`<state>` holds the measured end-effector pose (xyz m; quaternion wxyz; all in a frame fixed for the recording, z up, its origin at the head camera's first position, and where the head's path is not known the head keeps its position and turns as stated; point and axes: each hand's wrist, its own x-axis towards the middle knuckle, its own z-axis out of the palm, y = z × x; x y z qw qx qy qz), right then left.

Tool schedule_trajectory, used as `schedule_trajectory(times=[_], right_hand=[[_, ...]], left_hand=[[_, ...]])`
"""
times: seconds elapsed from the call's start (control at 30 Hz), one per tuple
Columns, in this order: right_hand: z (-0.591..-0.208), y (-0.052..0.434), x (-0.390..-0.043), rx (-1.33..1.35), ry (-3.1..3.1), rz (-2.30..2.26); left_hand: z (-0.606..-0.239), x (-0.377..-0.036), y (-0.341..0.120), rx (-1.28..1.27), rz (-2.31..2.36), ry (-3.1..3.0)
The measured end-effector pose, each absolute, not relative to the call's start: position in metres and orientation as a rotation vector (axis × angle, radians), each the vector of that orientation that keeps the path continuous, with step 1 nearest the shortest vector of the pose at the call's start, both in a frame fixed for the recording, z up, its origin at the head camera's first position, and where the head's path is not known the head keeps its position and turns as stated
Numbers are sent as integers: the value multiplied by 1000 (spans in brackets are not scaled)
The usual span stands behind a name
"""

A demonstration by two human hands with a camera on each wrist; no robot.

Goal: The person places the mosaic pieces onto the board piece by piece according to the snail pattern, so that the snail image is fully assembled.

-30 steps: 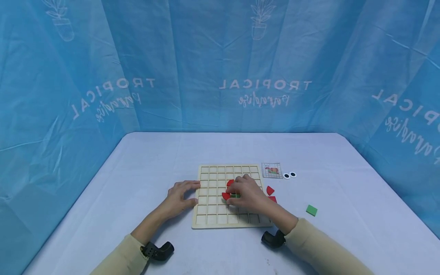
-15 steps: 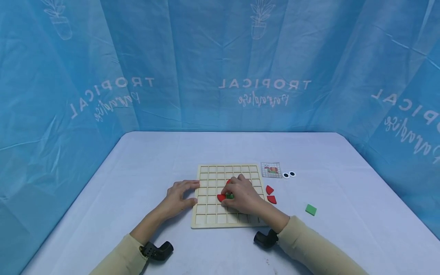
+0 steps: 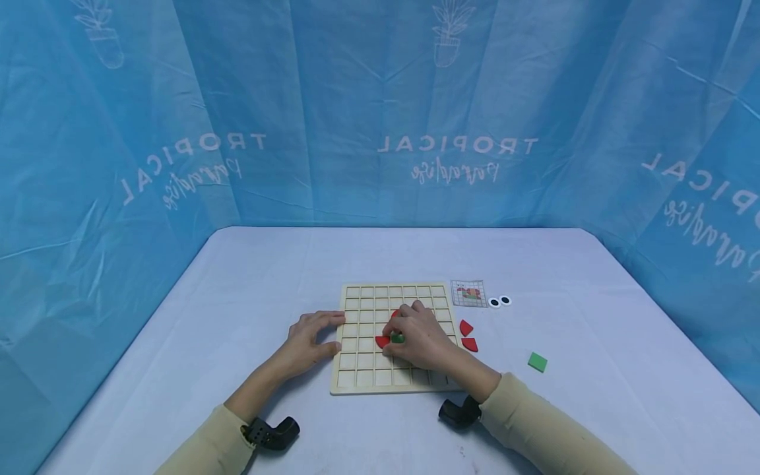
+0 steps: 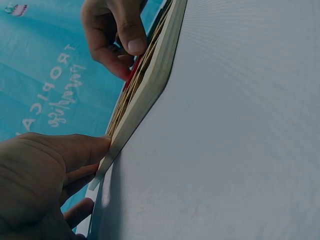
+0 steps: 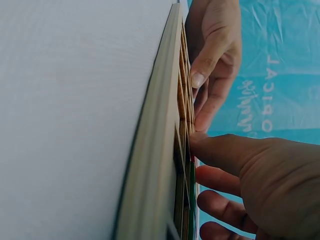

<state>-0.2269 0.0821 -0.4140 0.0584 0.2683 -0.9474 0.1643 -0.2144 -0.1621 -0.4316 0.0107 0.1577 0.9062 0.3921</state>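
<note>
— Head view against half a second back: does anything differ?

— Barely. The right hand (image 3: 418, 340) stays on the pale wooden grid board (image 3: 363, 369), fingers curled and pinching a small green square tile (image 3: 396, 338) at a middle cell, touching a red quarter-round tile (image 3: 382, 341) just to its left. A second ago that hand sat slightly further right. The left hand (image 3: 309, 340) has not moved: its fingers lie fairly straight against the board's left edge, holding nothing.

— What do the wrist views add?

— Left wrist view shows the left hand's fingertips (image 4: 97, 145) pressed on the board's rim (image 4: 150, 85), edge-on. Right wrist view shows the green tile's edge (image 5: 192, 195) low in the grid beneath the right hand's thumb (image 5: 220, 152). Only the head view shows two loose red tiles (image 3: 467, 335), a green square (image 3: 537, 361) and a pattern card (image 3: 468, 293) on the white table (image 3: 267, 277).
</note>
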Motion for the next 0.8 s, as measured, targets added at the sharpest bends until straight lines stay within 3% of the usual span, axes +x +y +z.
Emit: schedule_trajectory(times=[0.43, 0.8], right_hand=[[-403, 98, -225, 747, -2833, 618], [-395, 173, -215, 487, -2832, 625]], left_hand=[[-432, -215, -161, 481, 1213, 2836], [-432, -214, -163, 482, 1202, 2840]])
